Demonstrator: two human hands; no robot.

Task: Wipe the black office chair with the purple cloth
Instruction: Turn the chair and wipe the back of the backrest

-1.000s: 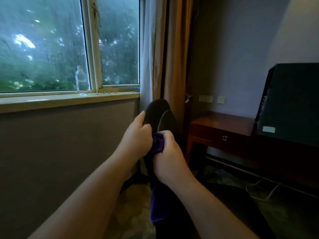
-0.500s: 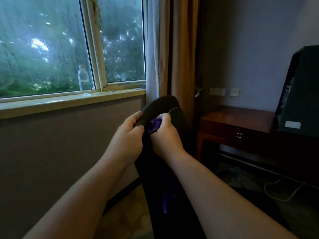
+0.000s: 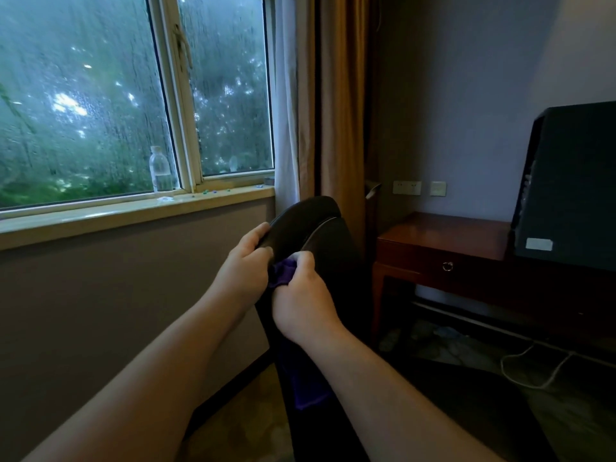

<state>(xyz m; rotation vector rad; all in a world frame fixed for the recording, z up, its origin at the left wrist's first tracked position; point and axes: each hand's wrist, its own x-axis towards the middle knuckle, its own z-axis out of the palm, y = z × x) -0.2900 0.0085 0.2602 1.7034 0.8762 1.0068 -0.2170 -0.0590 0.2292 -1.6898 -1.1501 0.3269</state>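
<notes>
The black office chair (image 3: 328, 241) stands edge-on in front of me, its backrest top rising between my hands. My left hand (image 3: 245, 265) grips the left edge of the backrest top, fingers curled over it. My right hand (image 3: 301, 300) grips the purple cloth (image 3: 283, 270) and holds it against the chair's back just below the top. The rest of the cloth hangs down under my right wrist beside the chair, and part of it is hidden by my forearm.
A window with a sill (image 3: 133, 211) is at the left, a plastic bottle (image 3: 160, 170) on it. Curtains (image 3: 336, 111) hang behind the chair. A wooden desk (image 3: 443, 241) with a dark monitor (image 3: 573, 181) stands right. A white cable (image 3: 533, 368) lies on the floor.
My right hand with the cloth went up the backrest edge toward its top, then came back down a little. My left hand kept its grip on the chair's top. The view shifted.
</notes>
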